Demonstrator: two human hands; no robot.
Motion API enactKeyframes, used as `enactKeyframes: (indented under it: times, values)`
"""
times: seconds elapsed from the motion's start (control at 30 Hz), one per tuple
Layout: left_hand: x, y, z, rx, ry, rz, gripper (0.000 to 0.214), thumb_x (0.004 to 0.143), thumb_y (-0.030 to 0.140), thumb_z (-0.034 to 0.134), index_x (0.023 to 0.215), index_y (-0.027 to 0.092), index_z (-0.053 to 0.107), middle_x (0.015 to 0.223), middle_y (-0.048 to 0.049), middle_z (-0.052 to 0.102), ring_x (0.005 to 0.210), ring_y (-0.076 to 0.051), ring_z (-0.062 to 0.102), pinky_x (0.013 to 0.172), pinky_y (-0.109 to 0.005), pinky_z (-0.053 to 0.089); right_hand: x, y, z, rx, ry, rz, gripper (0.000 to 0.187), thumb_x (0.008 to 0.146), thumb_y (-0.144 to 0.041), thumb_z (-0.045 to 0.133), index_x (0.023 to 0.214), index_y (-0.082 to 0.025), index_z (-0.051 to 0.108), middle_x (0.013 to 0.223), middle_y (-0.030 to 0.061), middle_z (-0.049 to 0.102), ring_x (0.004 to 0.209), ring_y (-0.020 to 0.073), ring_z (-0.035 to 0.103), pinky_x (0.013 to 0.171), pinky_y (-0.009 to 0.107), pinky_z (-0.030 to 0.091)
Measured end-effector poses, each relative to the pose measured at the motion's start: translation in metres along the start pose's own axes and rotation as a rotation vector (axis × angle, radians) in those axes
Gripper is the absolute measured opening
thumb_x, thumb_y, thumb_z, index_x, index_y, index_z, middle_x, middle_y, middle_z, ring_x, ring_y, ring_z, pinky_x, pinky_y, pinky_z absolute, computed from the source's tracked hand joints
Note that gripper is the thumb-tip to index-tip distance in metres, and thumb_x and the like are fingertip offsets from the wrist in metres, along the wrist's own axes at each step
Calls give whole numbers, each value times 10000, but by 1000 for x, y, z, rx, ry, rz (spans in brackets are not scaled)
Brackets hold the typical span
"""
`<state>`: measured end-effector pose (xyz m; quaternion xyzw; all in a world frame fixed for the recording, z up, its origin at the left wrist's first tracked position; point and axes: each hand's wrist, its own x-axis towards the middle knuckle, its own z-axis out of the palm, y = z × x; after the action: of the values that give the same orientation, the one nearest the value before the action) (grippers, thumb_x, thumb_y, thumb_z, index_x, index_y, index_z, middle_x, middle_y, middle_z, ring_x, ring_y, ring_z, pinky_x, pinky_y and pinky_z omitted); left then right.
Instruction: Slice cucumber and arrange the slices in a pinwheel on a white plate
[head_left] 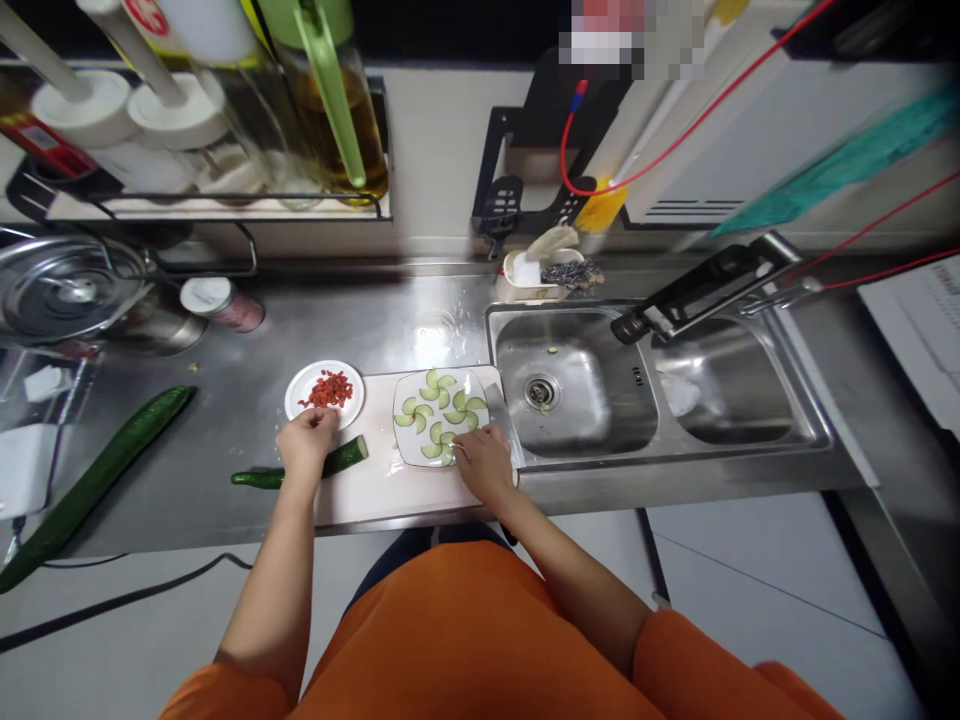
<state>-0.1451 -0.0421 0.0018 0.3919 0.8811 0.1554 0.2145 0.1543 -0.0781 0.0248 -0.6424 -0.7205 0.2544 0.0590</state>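
Observation:
My left hand (305,442) rests at the near rim of a small round white plate (300,385) of chopped red pieces (328,390), fingers curled as if pinching; what they hold is too small to make out. A cut cucumber (341,458) lies just under this hand on the pale cutting board (375,490). My right hand (484,462) is at the near edge of a square white plate (401,385) where several curved cucumber slices (439,412) are arranged, its fingertips pinched together against a slice.
A whole long cucumber (97,470) lies at the left on the steel counter. A double sink (577,385) with a dark tap (697,290) is to the right. A pot lid (67,290), a jar (221,303) and a rack of bottles (225,120) stand at the back.

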Motion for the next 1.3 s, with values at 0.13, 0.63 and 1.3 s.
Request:
enactKeyframes:
  times: [0.13, 0.63, 1.3]
  values:
    - [3, 0, 8, -318, 18, -101, 278, 651, 395, 642, 800, 176, 723, 709, -30, 699, 694, -182, 619, 697, -293, 468, 5, -3, -2, 30, -11, -4, 200, 926, -279, 520, 968, -239, 711, 995, 65, 677, 1062, 259, 460, 729, 323, 344]
    - [-65, 72, 24, -1092, -595, -287, 382, 531, 320, 809, 823, 111, 678, 631, -9, 627, 508, -50, 493, 435, -158, 301, 51, -44, -2, 622, 44, -51, 163, 840, -265, 583, 877, -236, 740, 875, 13, 734, 830, 180, 628, 841, 331, 448]
    - [-73, 88, 38, -1173, -612, -350, 276, 586, 211, 791, 802, 122, 644, 704, -41, 677, 625, -90, 617, 468, -144, 383, 60, -31, -2, 1013, 57, 139, 130, 716, -302, 637, 752, -204, 714, 755, 9, 712, 733, 159, 630, 727, 280, 498]
